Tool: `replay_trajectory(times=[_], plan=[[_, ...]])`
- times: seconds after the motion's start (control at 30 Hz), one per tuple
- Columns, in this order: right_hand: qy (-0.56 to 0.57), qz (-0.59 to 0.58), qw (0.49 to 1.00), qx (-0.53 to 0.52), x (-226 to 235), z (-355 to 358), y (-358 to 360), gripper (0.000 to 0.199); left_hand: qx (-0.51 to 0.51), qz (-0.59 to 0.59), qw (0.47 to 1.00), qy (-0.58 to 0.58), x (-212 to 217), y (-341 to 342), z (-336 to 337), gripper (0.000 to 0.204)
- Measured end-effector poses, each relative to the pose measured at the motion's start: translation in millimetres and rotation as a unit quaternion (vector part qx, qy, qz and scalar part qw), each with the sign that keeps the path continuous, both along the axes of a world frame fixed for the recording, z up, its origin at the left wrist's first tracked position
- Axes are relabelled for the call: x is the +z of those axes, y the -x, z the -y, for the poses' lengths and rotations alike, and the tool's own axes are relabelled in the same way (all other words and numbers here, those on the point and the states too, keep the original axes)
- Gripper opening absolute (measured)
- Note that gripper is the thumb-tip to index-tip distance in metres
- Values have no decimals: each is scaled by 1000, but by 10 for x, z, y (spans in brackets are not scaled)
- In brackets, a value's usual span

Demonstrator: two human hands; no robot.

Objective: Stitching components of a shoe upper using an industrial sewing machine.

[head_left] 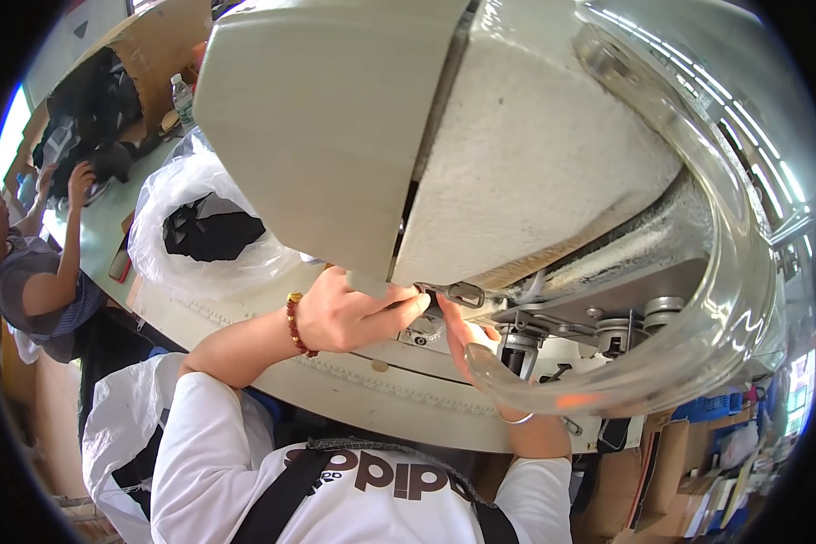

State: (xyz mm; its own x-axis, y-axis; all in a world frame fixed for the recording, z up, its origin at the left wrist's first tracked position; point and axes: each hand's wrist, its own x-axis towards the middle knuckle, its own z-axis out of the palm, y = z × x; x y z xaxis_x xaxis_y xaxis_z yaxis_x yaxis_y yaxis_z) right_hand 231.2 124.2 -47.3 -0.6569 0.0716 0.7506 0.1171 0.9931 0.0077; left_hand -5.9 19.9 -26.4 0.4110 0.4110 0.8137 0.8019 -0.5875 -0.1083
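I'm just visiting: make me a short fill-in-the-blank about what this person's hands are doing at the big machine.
1. Both hands reach under the head of a large pale ____ machine.
2. The left hand has a bracelet of ____ beads at its wrist.
3. A thick, clear ____ curves in front of the right hand.
4. The clear plastic bag on the table holds something ____.

Missing words: sewing; red; tube; black

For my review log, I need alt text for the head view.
Both hands work under the head of a pale industrial sewing machine: left hand and right hand reach beneath its arm. A clear curved tube arcs at right; a plastic bag of dark fabric lies left.
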Motion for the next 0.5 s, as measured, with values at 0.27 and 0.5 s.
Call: replay_trajectory(times=[0.27,0.5], plan=[[-307,-7,936,-172,17,10,58,33,79,-75,993,-55,77,-22,75,27],[-498,-14,815,-296,-219,-141,-43,35,42,2,999,-5,73,-25,90,34]])
